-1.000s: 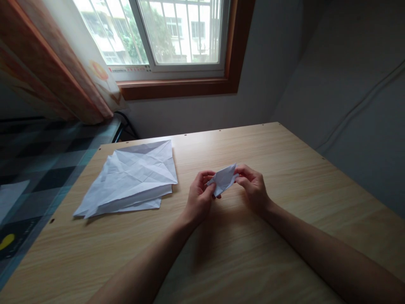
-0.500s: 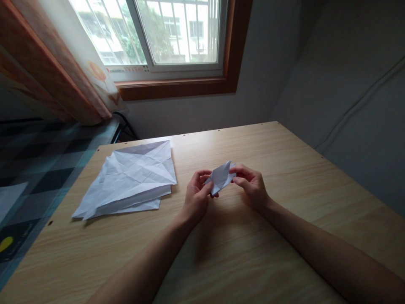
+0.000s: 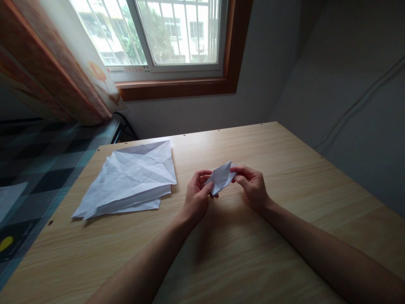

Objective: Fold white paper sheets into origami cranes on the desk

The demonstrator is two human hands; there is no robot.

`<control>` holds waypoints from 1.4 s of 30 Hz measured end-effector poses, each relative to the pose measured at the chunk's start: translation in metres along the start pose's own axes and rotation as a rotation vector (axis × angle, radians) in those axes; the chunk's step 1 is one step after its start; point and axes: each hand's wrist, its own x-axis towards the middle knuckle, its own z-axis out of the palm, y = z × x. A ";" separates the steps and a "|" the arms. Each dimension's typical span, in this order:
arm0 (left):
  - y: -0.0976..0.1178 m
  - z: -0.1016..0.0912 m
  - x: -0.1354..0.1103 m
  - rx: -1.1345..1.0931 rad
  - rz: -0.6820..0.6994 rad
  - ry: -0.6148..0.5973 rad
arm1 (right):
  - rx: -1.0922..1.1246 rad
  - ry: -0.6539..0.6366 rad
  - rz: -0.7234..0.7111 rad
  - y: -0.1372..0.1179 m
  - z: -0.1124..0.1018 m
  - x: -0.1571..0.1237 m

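Note:
A small piece of folded white paper (image 3: 220,176) is held up between both hands, over the middle of the wooden table (image 3: 284,249). My left hand (image 3: 198,192) grips its left side, with the thumb on the near face and the fingers behind. At the paper's right edge, my right hand (image 3: 253,184) pinches a flap between thumb and index finger. The top of the paper comes to a point. Its underside and the left fingertips are partly hidden.
Creased white paper sheets (image 3: 136,173) lie in a loose stack left of my hands. Beyond the table's left edge is a checked cloth (image 3: 47,169). A window (image 3: 183,38) and an orange curtain (image 3: 53,63) are at the back; a cable (image 3: 357,101) runs along the right wall.
Almost nothing differs. My right thumb and fingers have shifted very slightly at the paper's right edge; my left hand keeps its hold.

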 end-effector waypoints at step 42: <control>0.002 0.005 -0.008 0.313 0.077 -0.018 | 0.286 -0.241 0.291 0.003 0.012 -0.012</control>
